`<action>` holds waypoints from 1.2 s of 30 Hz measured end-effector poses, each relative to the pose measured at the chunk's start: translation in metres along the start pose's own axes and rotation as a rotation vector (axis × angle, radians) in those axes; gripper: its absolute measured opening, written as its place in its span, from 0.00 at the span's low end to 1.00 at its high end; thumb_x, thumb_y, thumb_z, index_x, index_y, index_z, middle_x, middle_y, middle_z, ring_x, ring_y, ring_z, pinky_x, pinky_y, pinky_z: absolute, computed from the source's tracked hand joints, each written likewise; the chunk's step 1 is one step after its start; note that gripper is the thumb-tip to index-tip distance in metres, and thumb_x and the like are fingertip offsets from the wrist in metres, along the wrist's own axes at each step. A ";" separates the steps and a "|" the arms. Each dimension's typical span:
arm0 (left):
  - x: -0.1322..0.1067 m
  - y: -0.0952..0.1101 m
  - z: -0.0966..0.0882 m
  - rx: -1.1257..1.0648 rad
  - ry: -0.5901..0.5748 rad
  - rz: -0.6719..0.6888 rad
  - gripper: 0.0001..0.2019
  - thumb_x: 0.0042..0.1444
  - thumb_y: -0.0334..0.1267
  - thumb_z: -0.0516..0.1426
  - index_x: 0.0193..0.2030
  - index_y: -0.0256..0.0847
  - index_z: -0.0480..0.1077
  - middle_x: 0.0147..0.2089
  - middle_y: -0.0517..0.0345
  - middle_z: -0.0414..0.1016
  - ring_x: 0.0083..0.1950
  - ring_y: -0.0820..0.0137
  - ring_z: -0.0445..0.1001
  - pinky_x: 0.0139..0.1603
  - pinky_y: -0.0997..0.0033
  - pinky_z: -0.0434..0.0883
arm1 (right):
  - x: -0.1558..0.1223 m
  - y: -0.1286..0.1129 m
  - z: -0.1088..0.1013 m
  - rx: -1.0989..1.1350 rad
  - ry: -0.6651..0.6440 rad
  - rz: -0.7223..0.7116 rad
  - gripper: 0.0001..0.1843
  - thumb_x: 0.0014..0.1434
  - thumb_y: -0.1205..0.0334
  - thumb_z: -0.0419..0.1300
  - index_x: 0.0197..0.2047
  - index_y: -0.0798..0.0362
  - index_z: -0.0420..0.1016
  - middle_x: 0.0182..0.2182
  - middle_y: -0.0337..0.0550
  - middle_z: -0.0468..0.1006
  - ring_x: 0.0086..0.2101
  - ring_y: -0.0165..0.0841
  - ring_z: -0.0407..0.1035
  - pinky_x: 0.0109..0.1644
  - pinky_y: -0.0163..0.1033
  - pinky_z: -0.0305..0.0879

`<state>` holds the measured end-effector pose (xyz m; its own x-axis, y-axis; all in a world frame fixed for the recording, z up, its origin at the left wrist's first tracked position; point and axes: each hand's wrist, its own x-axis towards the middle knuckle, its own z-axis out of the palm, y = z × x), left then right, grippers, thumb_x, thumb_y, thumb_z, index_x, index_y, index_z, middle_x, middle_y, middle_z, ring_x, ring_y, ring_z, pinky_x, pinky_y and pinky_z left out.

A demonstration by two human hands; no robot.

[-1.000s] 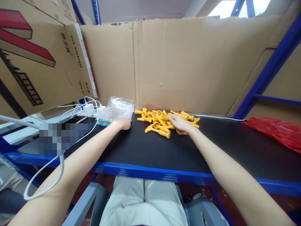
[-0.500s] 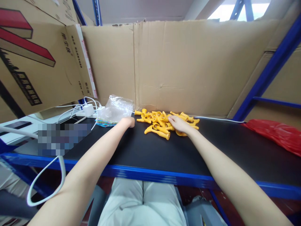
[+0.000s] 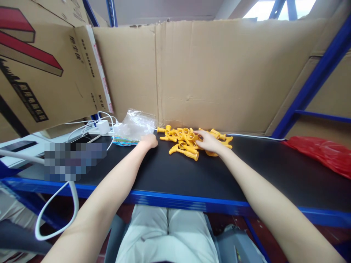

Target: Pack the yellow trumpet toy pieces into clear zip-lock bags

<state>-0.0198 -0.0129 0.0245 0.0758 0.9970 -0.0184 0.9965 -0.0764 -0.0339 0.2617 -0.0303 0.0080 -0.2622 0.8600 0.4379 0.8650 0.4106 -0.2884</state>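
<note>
My right hand (image 3: 207,140) rests over a pile of yellow plastic handles (image 3: 189,136), its fingers spread across the right part of the pile. Each handle has a ridged, slightly curved grip and a hollow round end; some handles lie partly under my right hand. To the left of the pile, my left hand (image 3: 149,141) is closed in a fist on the black tabletop (image 3: 170,179). Its fingertips are turned away, so whatever they may hold is hidden. Just behind and left of that fist sits a crumpled clear plastic bag (image 3: 137,126), with a colourful printed packet (image 3: 124,141) beneath it.
A cardboard wall (image 3: 219,80) stands behind the table, and a large printed box (image 3: 55,73) at the left. White chargers (image 3: 103,127) and cables lie left, beside a blurred-out patch. A red plastic bag (image 3: 318,153) is on the right. Blue metal edging (image 3: 181,200) runs along the front.
My right hand's fingers have lifted and spread apart over the yellow handles. My left hand stays a fist in about the same place. The camera has shifted slightly.
</note>
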 end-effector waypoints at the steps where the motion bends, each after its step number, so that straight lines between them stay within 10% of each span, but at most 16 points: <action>1: -0.001 0.000 -0.001 -0.003 -0.002 -0.001 0.22 0.57 0.40 0.47 0.55 0.32 0.66 0.57 0.37 0.66 0.58 0.51 0.65 0.57 0.53 0.61 | -0.001 -0.002 -0.001 -0.007 0.007 -0.020 0.29 0.50 0.62 0.57 0.57 0.54 0.65 0.52 0.48 0.70 0.48 0.40 0.66 0.53 0.43 0.61; 8: 0.002 -0.002 0.002 -0.003 0.076 -0.001 0.21 0.57 0.40 0.47 0.54 0.34 0.66 0.58 0.39 0.65 0.60 0.51 0.62 0.58 0.46 0.57 | 0.000 -0.014 0.000 -0.154 0.091 -0.114 0.17 0.51 0.56 0.58 0.43 0.54 0.73 0.42 0.50 0.75 0.42 0.43 0.67 0.46 0.48 0.62; 14: -0.002 0.005 -0.001 -0.040 0.394 0.215 0.17 0.58 0.37 0.47 0.52 0.38 0.66 0.56 0.44 0.68 0.59 0.55 0.63 0.61 0.40 0.48 | 0.002 -0.016 -0.008 0.034 0.352 -0.125 0.09 0.50 0.58 0.58 0.34 0.54 0.72 0.36 0.47 0.72 0.32 0.35 0.67 0.39 0.43 0.63; 24: -0.026 0.042 -0.011 -0.185 0.728 0.711 0.22 0.62 0.37 0.44 0.63 0.37 0.52 0.57 0.46 0.66 0.55 0.63 0.67 0.53 0.62 0.63 | 0.005 -0.035 -0.017 0.543 0.679 0.046 0.15 0.49 0.55 0.59 0.38 0.52 0.64 0.34 0.43 0.71 0.33 0.34 0.68 0.40 0.44 0.67; 36: -0.021 0.037 -0.010 -0.213 0.819 0.552 0.22 0.61 0.39 0.49 0.62 0.43 0.55 0.49 0.50 0.72 0.45 0.67 0.72 0.42 0.69 0.67 | 0.001 -0.053 -0.014 0.970 0.350 -0.063 0.19 0.44 0.52 0.66 0.36 0.50 0.66 0.37 0.43 0.74 0.39 0.35 0.70 0.50 0.47 0.66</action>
<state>0.0154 -0.0367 0.0337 0.4491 0.5334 0.7168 0.7944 -0.6056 -0.0470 0.2217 -0.0558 0.0353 -0.0218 0.7556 0.6546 0.0960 0.6533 -0.7510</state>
